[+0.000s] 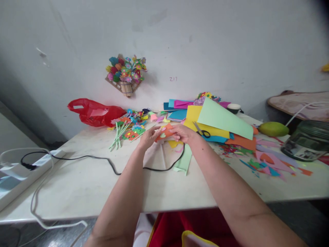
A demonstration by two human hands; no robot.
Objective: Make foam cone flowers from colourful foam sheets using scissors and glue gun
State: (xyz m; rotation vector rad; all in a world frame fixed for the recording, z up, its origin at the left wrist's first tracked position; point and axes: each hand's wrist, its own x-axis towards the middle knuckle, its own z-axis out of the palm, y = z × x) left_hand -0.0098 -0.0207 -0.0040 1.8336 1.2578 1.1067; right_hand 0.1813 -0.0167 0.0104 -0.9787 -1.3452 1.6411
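Note:
Both my hands hold an orange craft sheet piece (168,131) up over the table's middle. A pale green heart shape shows on its face. My left hand (151,137) is closed on its left edge, and my right hand (183,132) grips the right edge. Below the piece, a thin whitish stick (163,156) points toward me; whether it is joined to the piece I cannot tell. Under my right forearm lies a pale green strip (184,161), with yellow scraps (174,143) by my right fingers. Left of my hands are foam flowers (133,133) and green stems (118,135).
Scissors (202,130) rest on yellow sheets (194,115) at right, beside a large pale green sheet (223,118). Offcuts (272,161), a glass jar (307,140) and a green fruit (273,129) lie farther right. A black cable (89,157) runs from a power strip (33,171); a red bag (96,113) sits back left.

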